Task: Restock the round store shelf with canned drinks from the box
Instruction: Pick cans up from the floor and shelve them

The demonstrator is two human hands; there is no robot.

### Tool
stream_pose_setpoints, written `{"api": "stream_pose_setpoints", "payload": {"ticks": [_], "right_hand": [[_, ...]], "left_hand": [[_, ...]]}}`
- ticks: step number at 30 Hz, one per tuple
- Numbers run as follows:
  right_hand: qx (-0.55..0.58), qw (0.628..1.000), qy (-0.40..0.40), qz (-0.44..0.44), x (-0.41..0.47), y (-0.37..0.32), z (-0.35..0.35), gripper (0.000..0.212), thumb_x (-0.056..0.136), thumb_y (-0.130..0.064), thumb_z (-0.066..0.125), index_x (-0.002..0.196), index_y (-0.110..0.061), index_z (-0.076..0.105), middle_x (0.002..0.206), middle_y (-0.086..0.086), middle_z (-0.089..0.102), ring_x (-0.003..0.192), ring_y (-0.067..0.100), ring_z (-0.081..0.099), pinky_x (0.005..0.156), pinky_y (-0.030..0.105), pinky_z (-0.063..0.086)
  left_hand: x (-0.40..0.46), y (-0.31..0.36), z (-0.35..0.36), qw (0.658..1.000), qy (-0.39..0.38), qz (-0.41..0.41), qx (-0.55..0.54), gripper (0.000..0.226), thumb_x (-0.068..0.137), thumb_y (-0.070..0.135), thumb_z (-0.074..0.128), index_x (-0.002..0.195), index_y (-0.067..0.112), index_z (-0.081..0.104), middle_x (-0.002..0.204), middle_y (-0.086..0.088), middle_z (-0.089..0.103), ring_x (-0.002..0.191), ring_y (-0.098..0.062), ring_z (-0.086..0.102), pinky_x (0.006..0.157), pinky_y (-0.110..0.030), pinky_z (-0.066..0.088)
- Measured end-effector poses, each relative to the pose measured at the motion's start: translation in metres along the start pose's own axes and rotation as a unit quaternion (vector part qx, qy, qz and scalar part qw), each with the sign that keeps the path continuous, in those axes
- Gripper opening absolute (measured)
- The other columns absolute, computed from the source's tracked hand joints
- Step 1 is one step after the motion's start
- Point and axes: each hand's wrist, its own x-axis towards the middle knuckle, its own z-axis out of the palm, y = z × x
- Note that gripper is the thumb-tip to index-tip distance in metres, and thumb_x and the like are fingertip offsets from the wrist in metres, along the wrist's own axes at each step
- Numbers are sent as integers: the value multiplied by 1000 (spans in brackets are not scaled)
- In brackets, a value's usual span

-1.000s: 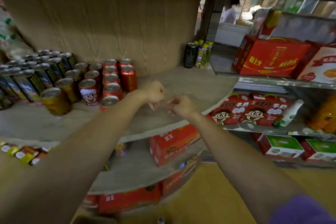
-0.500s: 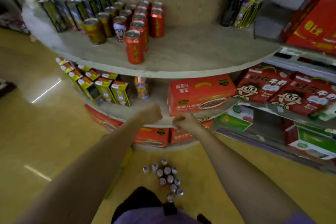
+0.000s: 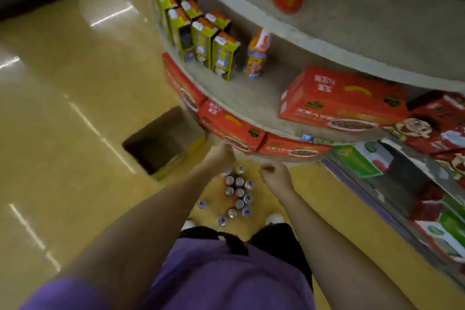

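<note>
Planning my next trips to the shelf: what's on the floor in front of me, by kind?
Cans: about 13 showing; the left hand may hide more
Open cardboard box: 1
Total: about 14

Both arms reach forward and down; left hand (image 3: 221, 157) and right hand (image 3: 275, 175) are curled into empty fists

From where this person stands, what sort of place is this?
Most likely a small grocery or convenience store. A round tiered shelf carries red cartons and rows of yellow drink boxes, more packaged goods fill the racks on the right, and a cluster of cans stands on the floor by an open cardboard box.
</note>
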Motion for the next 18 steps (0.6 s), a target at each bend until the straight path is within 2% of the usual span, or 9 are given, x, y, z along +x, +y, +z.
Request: {"api": "stream_pose_setpoints", "payload": {"ticks": [2, 4, 8, 13, 16, 18], "right_hand": [[-28, 999, -26, 17, 11, 5, 5, 11, 91, -22, 62, 98, -16, 68, 95, -1, 66, 92, 24, 62, 80, 40, 51], [-49, 996, -63, 27, 30, 15, 13, 10, 91, -22, 62, 100, -17, 67, 94, -5, 63, 95, 22, 61, 87, 41, 51], [-87, 987, -135, 10, 72, 33, 25, 8, 92, -21, 61, 97, -16, 67, 94, -3, 66, 92, 22, 61, 82, 39, 50], [-128, 970, -208, 9, 124, 62, 39, 8, 95, -22, 56, 94, -19, 64, 101, 1, 66, 90, 20, 60, 74, 28, 44], [-156, 960, -231, 13, 158, 90, 54, 10, 93, -16, 58, 100, -14, 65, 100, 1, 65, 87, 17, 59, 62, 16, 40], [-171, 956, -238, 25, 178, 111, 68, 7, 93, -15, 58, 97, -15, 64, 96, 0, 64, 87, 18, 60, 62, 17, 39]], "left_hand": [[8, -6, 1, 1000, 20, -1, -4, 15, 83, 7, 50, 88, 5, 64, 92, -12, 68, 87, -31, 64, 64, -30, 45], [18, -21, 15, 997, 43, -41, -41, 16, 86, 13, 53, 93, 6, 66, 90, -8, 67, 86, -27, 62, 66, -30, 45], [36, -31, 46, 977, 87, -142, -131, 17, 89, 13, 51, 96, 11, 67, 90, -6, 64, 84, -24, 59, 68, -29, 42], [62, -49, 111, 918, 139, -285, -237, 24, 89, 11, 52, 106, 7, 69, 102, -16, 70, 96, -32, 65, 78, -32, 49], [83, -63, 153, 872, 179, -341, -304, 24, 89, 9, 53, 106, 6, 69, 105, -15, 70, 99, -32, 64, 75, -29, 46], [98, -76, 182, 843, 198, -374, -331, 22, 87, 10, 55, 103, 8, 70, 100, -11, 71, 97, -28, 65, 73, -25, 43]]}}
